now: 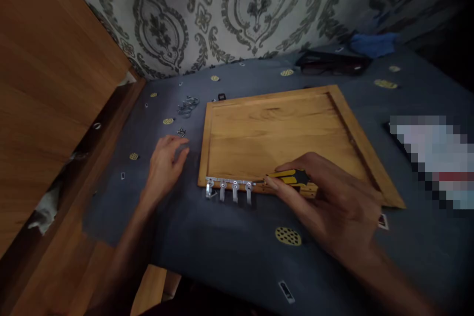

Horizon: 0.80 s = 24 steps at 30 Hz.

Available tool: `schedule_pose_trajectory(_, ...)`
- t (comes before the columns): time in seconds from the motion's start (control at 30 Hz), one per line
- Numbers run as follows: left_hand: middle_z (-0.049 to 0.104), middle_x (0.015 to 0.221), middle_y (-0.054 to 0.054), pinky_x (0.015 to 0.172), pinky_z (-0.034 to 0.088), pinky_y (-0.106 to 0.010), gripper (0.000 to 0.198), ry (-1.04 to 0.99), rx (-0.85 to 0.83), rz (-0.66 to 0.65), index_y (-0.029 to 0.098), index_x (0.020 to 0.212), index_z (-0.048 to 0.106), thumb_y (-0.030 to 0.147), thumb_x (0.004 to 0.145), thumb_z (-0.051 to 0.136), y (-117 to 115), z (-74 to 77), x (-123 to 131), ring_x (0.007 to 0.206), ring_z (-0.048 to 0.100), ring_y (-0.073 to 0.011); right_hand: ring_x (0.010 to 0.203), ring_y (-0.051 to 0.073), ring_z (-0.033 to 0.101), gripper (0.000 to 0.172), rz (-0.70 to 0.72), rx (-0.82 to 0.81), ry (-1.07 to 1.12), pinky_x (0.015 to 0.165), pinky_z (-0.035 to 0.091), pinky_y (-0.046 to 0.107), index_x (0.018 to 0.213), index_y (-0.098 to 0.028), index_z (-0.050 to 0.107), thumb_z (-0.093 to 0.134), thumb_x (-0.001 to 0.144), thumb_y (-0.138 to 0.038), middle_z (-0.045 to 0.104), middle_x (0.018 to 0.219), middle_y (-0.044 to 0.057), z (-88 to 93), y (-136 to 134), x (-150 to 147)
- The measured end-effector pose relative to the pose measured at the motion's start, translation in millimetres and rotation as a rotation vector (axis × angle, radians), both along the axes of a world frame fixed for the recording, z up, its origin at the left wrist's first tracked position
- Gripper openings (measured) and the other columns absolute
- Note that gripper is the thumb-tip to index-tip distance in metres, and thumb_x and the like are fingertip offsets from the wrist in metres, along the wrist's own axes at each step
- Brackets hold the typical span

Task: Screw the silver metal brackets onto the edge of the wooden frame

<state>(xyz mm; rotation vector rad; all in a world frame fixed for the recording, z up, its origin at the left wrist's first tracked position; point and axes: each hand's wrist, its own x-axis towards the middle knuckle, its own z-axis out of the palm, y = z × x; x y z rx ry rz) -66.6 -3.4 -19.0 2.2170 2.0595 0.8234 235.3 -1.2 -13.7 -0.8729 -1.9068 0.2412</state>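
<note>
Smooth, faintly glossy wood is shown in the framed panel (272,131) | shiny metal is seen on the hook rail (235,186) and screws (181,133) | plastic is featured on the screwdriver handle (287,176) | matt cloth is displayed in the printed sheet (222,242)

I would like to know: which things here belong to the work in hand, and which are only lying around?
Probably part of the work:
yellow-and-black screwdriver, in the right hand
framed wooden panel
four metal hooks at its near edge
small screws
loose metal pieces

Probably just lying about:
eyeglasses
blue cloth
blurred-out flat object
small black piece, purpose unclear
</note>
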Motion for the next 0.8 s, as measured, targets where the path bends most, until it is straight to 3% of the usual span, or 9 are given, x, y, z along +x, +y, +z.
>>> schedule_pose_trajectory(0.1,0.074,0.103,-0.007,0.1,0.054,-0.043,0.027,-0.002,-0.007,0.167,0.02,0.108,0.077,0.019,0.091,0.057,19,-4.0,-40,0.098,0.066,-0.0242,0.056,0.015,0.059,0.02,0.013,0.043,0.025,0.052,0.043,0.032,0.087,-0.026,0.055,0.066,0.102,-0.03,0.057,0.068,-0.002,-4.2,3,0)
schedule_pose_trajectory(0.23,0.074,0.098,-0.007,0.091,0.056,-0.037,0.03,-0.028,-0.007,0.219,0.019,0.103,0.078,0.012,0.09,0.053,39,-16.0,-65,0.09,0.067,-0.022,0.057,0.014,0.057,0.026,0.027,0.069,0.039,0.053,0.043,0.03,0.079,-0.024,0.054,0.069,0.1,-0.029,0.057,0.067,-0.002,-7.3,5,-2)
schedule_pose_trajectory(0.47,0.075,0.105,-0.008,0.098,0.056,-0.038,0.038,-0.034,-0.031,0.142,0.02,0.109,0.079,0.005,0.091,0.05,48,-43.3,-57,0.101,0.069,-0.0229,0.053,0.011,0.054,0.034,-0.002,0.091,0.051,0.051,0.041,0.026,0.071,-0.022,0.053,0.071,0.099,-0.033,0.055,0.063,-0.004,-8.7,8,-3)
schedule_pose_trajectory(0.63,0.073,0.113,-0.009,0.106,0.054,-0.044,0.043,-0.005,-0.069,0.121,0.021,0.119,0.077,0.003,0.096,0.046,48,-53.4,-57,0.112,0.067,-0.0239,0.051,0.011,0.051,0.038,-0.029,0.075,0.074,0.05,0.037,0.027,0.068,-0.023,0.051,0.069,0.099,-0.037,0.054,0.06,-0.004,-9.9,10,-5)
schedule_pose_trajectory(0.73,0.07,0.121,-0.01,0.104,0.056,-0.048,0.023,0.013,-0.116,0.123,0.017,0.121,0.072,0.02,0.103,0.059,49,-53.4,-60,0.115,0.067,-0.0248,0.05,0.011,0.05,0.04,-0.016,0.081,0.089,0.05,0.036,0.027,0.068,-0.023,0.049,0.069,0.099,-0.037,0.053,0.059,-0.004,-9.4,9,-5)
schedule_pose_trajectory(0.8,0.068,0.129,-0.011,0.101,0.058,-0.048,0.03,0.018,-0.149,0.127,0.017,0.127,0.067,0.035,0.103,0.066,50,-50.4,-64,0.116,0.067,-0.025,0.051,0.011,0.052,0.039,0.003,0.085,0.091,0.051,0.037,0.026,0.069,-0.023,0.049,0.07,0.099,-0.036,0.054,0.061,-0.004,-9.0,9,-6)
